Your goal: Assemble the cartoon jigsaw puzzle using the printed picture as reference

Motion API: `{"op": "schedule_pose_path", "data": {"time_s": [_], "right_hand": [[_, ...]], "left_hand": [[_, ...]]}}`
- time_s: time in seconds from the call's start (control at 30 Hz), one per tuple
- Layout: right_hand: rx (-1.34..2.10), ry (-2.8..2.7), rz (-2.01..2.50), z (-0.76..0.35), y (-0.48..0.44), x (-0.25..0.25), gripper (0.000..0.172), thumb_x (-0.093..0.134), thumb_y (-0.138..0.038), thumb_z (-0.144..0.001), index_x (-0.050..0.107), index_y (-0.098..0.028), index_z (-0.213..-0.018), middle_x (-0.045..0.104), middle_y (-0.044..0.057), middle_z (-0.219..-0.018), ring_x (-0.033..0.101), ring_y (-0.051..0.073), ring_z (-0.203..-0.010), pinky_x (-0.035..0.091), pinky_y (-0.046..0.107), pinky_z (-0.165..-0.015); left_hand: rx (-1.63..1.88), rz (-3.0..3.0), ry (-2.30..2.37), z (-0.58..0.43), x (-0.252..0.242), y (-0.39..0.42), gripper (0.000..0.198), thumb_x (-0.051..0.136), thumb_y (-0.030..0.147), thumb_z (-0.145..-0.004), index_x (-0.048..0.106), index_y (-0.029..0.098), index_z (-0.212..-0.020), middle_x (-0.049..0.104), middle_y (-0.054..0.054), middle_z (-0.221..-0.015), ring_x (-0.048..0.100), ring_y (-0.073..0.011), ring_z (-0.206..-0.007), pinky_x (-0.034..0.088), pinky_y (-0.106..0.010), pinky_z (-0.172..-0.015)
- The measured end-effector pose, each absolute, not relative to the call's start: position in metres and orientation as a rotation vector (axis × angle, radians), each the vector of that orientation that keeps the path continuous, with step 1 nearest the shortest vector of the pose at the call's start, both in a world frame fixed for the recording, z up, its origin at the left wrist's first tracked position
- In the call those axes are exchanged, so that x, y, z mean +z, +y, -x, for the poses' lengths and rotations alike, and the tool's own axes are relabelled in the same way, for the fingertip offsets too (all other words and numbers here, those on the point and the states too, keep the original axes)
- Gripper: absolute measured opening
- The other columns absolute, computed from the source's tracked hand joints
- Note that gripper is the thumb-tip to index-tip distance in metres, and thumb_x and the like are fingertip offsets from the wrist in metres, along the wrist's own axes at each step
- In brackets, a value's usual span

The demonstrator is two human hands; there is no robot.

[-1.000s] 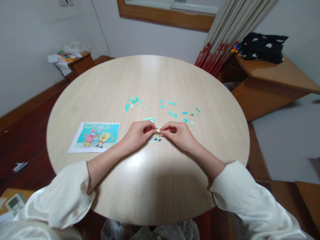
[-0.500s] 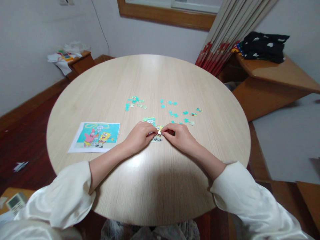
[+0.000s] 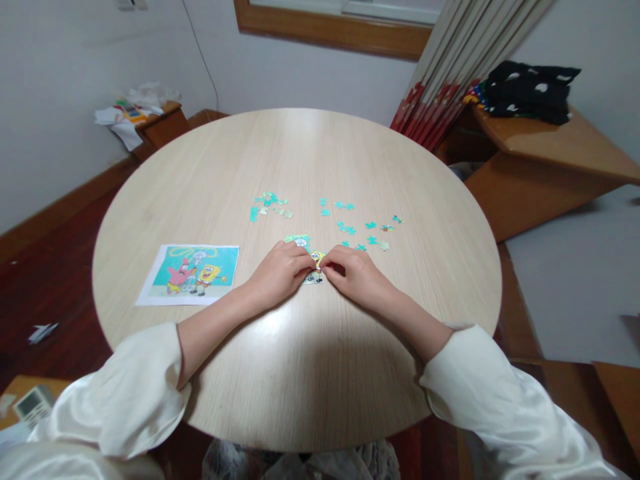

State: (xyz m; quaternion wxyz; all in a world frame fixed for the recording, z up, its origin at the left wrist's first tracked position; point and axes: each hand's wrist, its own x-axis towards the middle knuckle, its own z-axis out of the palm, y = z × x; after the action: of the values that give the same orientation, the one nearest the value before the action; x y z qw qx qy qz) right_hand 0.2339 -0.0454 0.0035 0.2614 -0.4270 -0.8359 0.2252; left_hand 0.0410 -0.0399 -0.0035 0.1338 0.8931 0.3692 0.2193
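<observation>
A partly joined jigsaw puzzle (image 3: 316, 275) with a yellow cartoon sponge and a pale green-blue figure lies near the table's middle. My left hand (image 3: 286, 268) covers its left part, thumb and fingertips pinched on the puzzle beside the sponge figure. From the other side my right hand (image 3: 354, 272) reaches in, its thumb and index finger closed at the puzzle's right edge, apparently on a piece mostly hidden by the fingers. To the left lies the printed reference picture (image 3: 196, 272), showing the same cartoon scene.
Loose turquoise pieces (image 3: 351, 231) are scattered beyond my right hand. Another cluster of pieces (image 3: 270, 199) lies farther back, left of centre. All rest on a round wooden table (image 3: 300, 153). A cabinet with black cloth (image 3: 530, 93) stands at the right.
My right thumb and fingers have drawn closer together at the puzzle's edge. My left hand stays almost in place; the loose pieces look unmoved.
</observation>
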Motion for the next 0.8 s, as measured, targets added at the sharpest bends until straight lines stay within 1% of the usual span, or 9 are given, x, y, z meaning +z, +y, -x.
{"op": "schedule_pose_path", "data": {"time_s": [0.27,0.5,0.6,0.67,0.73,0.8], "right_hand": [[0.598,-2.284,1.148,-0.234,-0.046,0.004,0.015,0.055,-0.009,-0.084,0.066,-0.017,-0.078,0.064,0.004,-0.076,0.057,0.015,-0.072,0.043,0.027,-0.066],[0.563,-2.231,1.124,-0.238,-0.046,0.005,0.016,0.055,-0.011,-0.085,0.068,-0.018,-0.081,0.065,0.004,-0.078,0.058,0.015,-0.073,0.045,0.028,-0.068],[0.556,-2.239,1.077,-0.238,-0.046,0.004,0.012,0.059,-0.015,-0.086,0.070,-0.017,-0.087,0.065,0.006,-0.082,0.059,0.016,-0.077,0.046,0.030,-0.071],[0.562,-2.282,1.044,-0.238,-0.046,0.003,0.012,0.059,-0.017,-0.087,0.072,-0.018,-0.089,0.065,0.007,-0.086,0.060,0.017,-0.082,0.048,0.032,-0.075],[0.561,-2.325,1.029,-0.238,-0.046,0.001,0.015,0.058,-0.017,-0.088,0.073,-0.018,-0.090,0.065,0.008,-0.087,0.061,0.018,-0.085,0.048,0.033,-0.076],[0.552,-2.341,1.028,-0.238,-0.046,0.001,0.016,0.057,-0.017,-0.089,0.073,-0.018,-0.090,0.065,0.008,-0.088,0.060,0.019,-0.086,0.049,0.034,-0.077]], "left_hand": [[0.608,-2.607,1.106,-0.042,-0.002,-0.042,0.019,0.053,0.013,-0.086,0.071,0.018,-0.091,0.069,-0.007,-0.087,0.058,-0.0216,-0.086,0.041,-0.035,-0.077],[0.762,-2.454,1.251,-0.033,0.008,-0.039,0.021,0.048,0.011,-0.084,0.069,0.016,-0.088,0.067,-0.008,-0.090,0.057,-0.0220,-0.088,0.043,-0.037,-0.082],[0.803,-2.427,1.303,-0.026,0.012,-0.035,0.018,0.051,0.016,-0.086,0.069,0.016,-0.091,0.067,-0.007,-0.092,0.059,-0.0217,-0.090,0.043,-0.037,-0.084],[0.786,-2.427,1.312,-0.023,0.013,-0.033,0.016,0.056,0.020,-0.086,0.069,0.016,-0.094,0.067,-0.008,-0.097,0.060,-0.0221,-0.093,0.044,-0.038,-0.087],[0.743,-2.435,1.316,-0.021,0.014,-0.032,0.018,0.062,0.025,-0.085,0.069,0.016,-0.099,0.066,-0.010,-0.104,0.060,-0.0236,-0.098,0.043,-0.039,-0.090],[0.693,-2.440,1.298,-0.020,0.014,-0.032,0.021,0.064,0.027,-0.084,0.069,0.016,-0.101,0.066,-0.010,-0.107,0.060,-0.0244,-0.100,0.043,-0.040,-0.093]]}}
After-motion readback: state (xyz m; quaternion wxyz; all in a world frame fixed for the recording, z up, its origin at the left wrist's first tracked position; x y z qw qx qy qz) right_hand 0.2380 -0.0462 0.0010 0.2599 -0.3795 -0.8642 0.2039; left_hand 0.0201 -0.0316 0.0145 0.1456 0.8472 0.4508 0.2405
